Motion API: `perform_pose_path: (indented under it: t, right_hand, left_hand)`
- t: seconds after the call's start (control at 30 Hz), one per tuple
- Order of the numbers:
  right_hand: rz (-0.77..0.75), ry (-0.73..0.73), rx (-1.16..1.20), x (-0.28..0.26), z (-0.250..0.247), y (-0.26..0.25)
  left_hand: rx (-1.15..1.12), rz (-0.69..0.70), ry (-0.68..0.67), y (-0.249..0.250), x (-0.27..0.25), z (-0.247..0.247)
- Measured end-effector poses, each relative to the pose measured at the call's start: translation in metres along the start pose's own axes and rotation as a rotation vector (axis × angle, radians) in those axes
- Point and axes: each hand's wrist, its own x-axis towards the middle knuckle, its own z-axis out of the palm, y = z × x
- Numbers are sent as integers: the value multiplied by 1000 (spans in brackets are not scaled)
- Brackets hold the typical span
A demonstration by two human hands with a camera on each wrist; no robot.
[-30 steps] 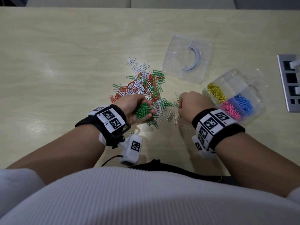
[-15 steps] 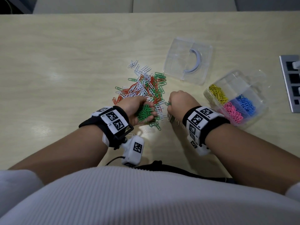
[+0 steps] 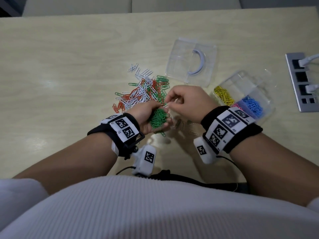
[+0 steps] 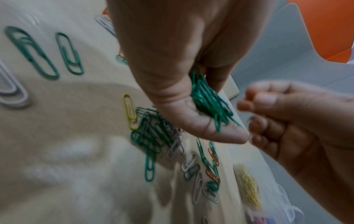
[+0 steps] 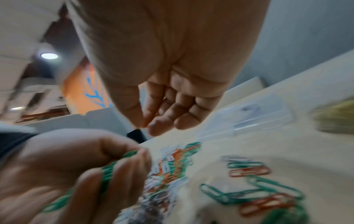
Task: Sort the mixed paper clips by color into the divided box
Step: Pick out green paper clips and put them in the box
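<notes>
Cupping green clips (image 3: 158, 120) in left hand (image 3: 146, 116), palm up.

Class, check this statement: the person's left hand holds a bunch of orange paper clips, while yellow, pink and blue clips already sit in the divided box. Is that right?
Not quite. The bunch in the left hand is green, not orange, as the head view and left wrist view both show. The rest stands: yellow clips, pink clips and blue clips already lie in the divided box.

surface (image 3: 69, 57): pale wood | on it: mixed clips (image 3: 143, 92); clear lid (image 3: 179, 66); divided box (image 3: 265, 100); socket strip (image 3: 293, 80)
</notes>
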Motion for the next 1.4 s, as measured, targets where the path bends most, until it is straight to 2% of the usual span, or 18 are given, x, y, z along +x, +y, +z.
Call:
perform_pose_path:
  t: [0.07,0.1,0.17,0.23,0.3,0.43,0.6,0.83,0.97,1.1,1.17,1.23,1.3,1.4]
  right_hand:
    - [109,84,-164,2,-8,16]
    - [179,75,-278,3,-10,25]
    - [287,-48,-503,3,-10,39]
    - [299,-141,-628,-1,-6,46]
    - [278,-140,-623,-4,-1,48]
    - [189,-23,-504,-7,10,47]
    - [101,-89,-588,-5,25,45]
    - [163,-162,-611,-6,25,36]
    - [51,-50,-275,-14,19,21]
    - [-118,-139,-210,-18,16,9]
    - [-79,-36,-174,-17,9,16]
    - [44,66,-222,-17,-3,29]
    - [174,-1,-407,-17,-11,44]
    - [243,-146,-555,-22,-8,57]
  left_hand:
    - [9,-6,32,0,0,-1]
    - [22,-5,38,-1,0,0]
    - [42,-6,45,-1,-1,-1]
    - [61,-8,43,-2,-1,-1]
    - [66,-5,34,-3,-2,1]
    - [60,12,20,-4,-3,3]
    - [54,27,17,-6,-6,6]
    - [30,24,68,-8,-3,6]
    - [20,22,66,-9,0,7]
    - [-25,15,32,-10,1,14]
    - [-42,18,4,-10,1,16]
    - [-47,23,-7,-12,3,15]
    - [-53,29,0,-12,3,13]
    - [-36,37,23,-12,3,11]
